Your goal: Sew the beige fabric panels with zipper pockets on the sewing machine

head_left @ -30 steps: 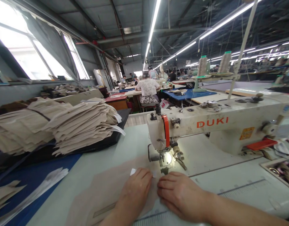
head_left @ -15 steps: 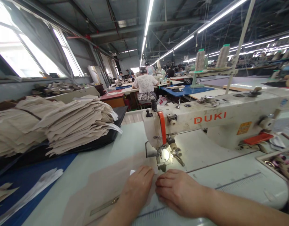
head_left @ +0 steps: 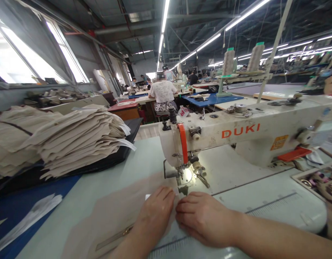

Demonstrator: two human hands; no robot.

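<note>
A thin beige fabric piece (head_left: 109,205) lies on the pale table, with a zipper (head_left: 114,238) set in a long slot. My left hand (head_left: 158,210) rests on its right part, fingers bent and closed at the edge. Close beside it, my right hand (head_left: 200,217) curls its fingers at the same edge; its fingertips are hidden. Both hands are just in front of the needle area of the sewing machine (head_left: 209,133), where a lamp lights the round plate (head_left: 186,175). A small white patch (head_left: 147,196) shows by my left hand.
Stacked beige fabric pieces (head_left: 79,140) lie at left on a black sheet. White strips (head_left: 33,219) rest on blue cloth (head_left: 66,187). A parts tray (head_left: 298,180) stands at right, and thread cones (head_left: 228,63) rise behind the machine. A person (head_left: 162,91) sits farther ahead.
The camera view has shifted slightly, so the scene sits a little to the left. Both hands stay closed at the fabric edge, almost unmoved relative to the machine.
</note>
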